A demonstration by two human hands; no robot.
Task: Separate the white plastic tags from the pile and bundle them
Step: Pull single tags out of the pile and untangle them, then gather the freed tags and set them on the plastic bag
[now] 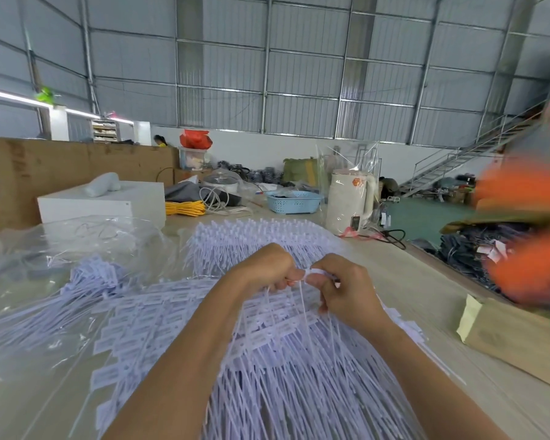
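White plastic tags (172, 315) lie in a big pile all over the table (426, 281), spreading from the middle down to 6 o'clock. Each one has a flat label end and a long thin tail. More tags sit in a neat row (251, 236) at 12 o'clock from the hands. Another bunch (92, 274) lies at 9 o'clock, partly under clear plastic bags (61, 242).

Both hands are held up over the pile, close together. The left hand (264, 268) has its fingers curled and pinches a small bunch of held tags (311, 274) at the top ends. The right hand (346, 290) curls its fingers round the same small bunch from the other side. Thin tails hang down from between the two hands onto the pile.

At 4 o'clock a brown cardboard box (515, 341) lies on the table. At 1 o'clock stands a white kettle (350, 198), with a blue basket (292, 201) just beside it. At 11 o'clock sit a white box (108, 204) and a yellow rope coil (185, 208). An orange blur (527, 242) fills the edge at 3 o'clock; what it is cannot be told.
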